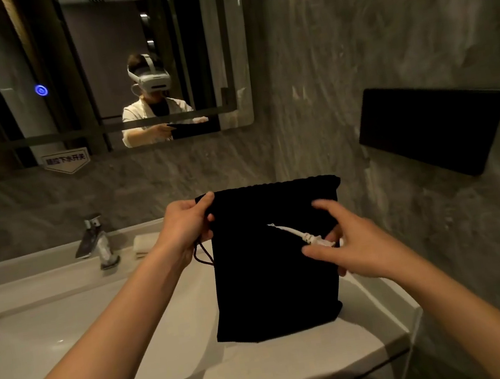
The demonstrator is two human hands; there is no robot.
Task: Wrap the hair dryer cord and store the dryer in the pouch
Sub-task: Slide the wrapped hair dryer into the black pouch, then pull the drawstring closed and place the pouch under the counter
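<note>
A white tabletop (268,376) with a sunken basin (32,342) at its left runs to a grey stone wall. A black pouch (273,276) stands upright near the tabletop's right edge, its bottom resting on the surface. The left hand (185,227) pinches the pouch's upper left corner, fingers closed on the fabric, with a dark drawstring (203,256) looping below the wrist. The right hand (351,245) is at the pouch's right side, fingers narrowed around the plug end of a white cord (293,232) that emerges from the pouch's front. The dryer itself cannot be seen. A chrome faucet (95,240) stands at the back edge beside the basin.
</note>
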